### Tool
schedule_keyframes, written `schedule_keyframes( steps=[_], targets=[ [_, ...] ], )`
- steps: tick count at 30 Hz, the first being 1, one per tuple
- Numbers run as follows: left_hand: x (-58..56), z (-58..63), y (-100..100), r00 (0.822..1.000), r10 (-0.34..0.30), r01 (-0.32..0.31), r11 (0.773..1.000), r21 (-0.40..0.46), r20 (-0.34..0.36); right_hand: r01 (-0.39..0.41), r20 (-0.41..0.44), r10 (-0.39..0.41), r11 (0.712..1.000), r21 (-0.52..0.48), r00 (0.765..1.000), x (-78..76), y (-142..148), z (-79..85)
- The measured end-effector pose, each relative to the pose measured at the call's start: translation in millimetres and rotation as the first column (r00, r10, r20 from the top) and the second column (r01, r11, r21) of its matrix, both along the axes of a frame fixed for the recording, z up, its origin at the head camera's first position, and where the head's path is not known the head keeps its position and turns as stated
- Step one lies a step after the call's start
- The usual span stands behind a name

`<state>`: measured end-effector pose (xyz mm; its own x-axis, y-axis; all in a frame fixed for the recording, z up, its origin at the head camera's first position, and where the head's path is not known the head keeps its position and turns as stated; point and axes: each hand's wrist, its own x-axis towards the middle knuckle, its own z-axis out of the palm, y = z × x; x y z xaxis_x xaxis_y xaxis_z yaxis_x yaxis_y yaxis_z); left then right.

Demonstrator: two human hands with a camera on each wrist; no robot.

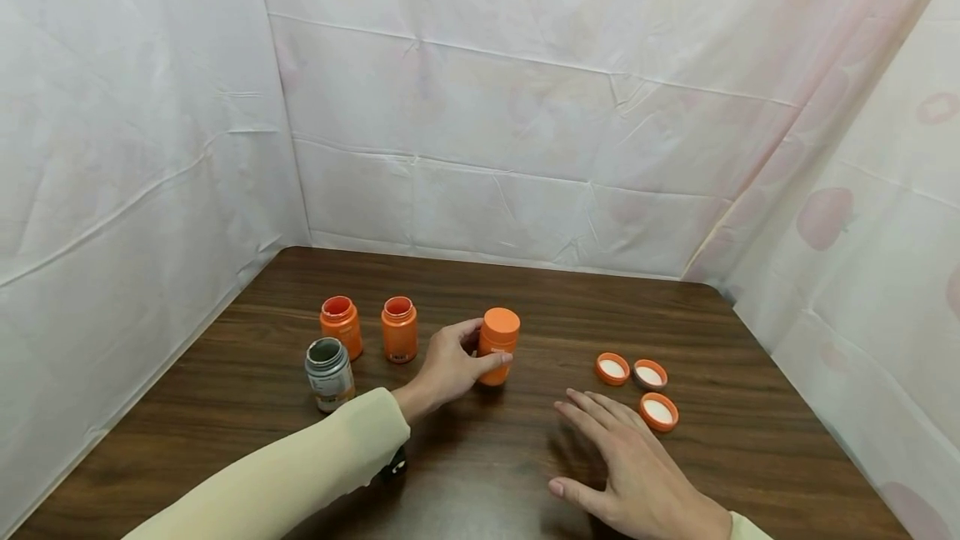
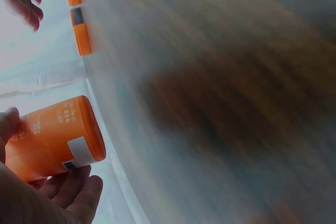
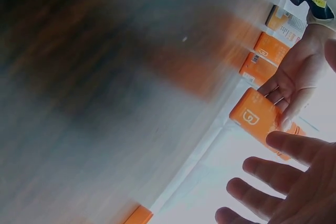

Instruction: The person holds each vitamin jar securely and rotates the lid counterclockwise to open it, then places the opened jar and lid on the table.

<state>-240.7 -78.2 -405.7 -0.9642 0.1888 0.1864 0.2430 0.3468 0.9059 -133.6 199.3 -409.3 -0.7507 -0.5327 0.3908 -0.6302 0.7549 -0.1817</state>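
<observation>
An orange plastic bottle (image 1: 498, 361) with its orange cap (image 1: 501, 322) on is gripped upright by my left hand (image 1: 450, 363), thumb across the near side. White print and a pale label (image 2: 80, 151) show on its side in the left wrist view. My right hand (image 1: 630, 461) hovers over the table with fingers spread and nothing in them, to the right of the bottle. Close beyond its fingertips are orange-rimmed caps (image 1: 657, 412) lying inside up, white liners showing. In the right wrist view the spread fingers of the right hand (image 3: 294, 182) are below the held bottle (image 3: 257, 116).
Left of the held bottle stand two uncapped orange bottles (image 1: 400, 332) (image 1: 342, 330) and one uncapped grey bottle (image 1: 330, 377). The dark wooden table (image 1: 585, 307) is bordered by a white sheet (image 1: 487, 107) at the back and both sides.
</observation>
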Motion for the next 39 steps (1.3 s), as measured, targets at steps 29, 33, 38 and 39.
schedule_keyframes(
  steps=[29,33,38,39],
  targets=[
    [30.9,4.2,-17.8,0.994,-0.077,0.074,0.996,-0.043,-0.083,-0.024,-0.007,0.025,1.000,0.005,1.000,1.7,-4.0,-0.2],
    [35.0,2.8,-19.7,0.994,-0.081,0.077,0.995,-0.060,-0.069,-0.023,-0.004,0.023,1.000,0.002,1.000,1.3,-4.5,0.5],
    [39.2,1.7,-21.4,0.993,-0.100,0.096,0.993,-0.065,-0.060,-0.021,0.000,0.021,1.000,-0.003,1.000,0.9,-4.9,0.3],
    [40.1,1.6,-21.6,0.993,-0.103,0.099,0.993,-0.067,-0.062,-0.022,0.000,0.022,1.000,-0.005,1.000,0.8,-5.0,0.2]
  ],
)
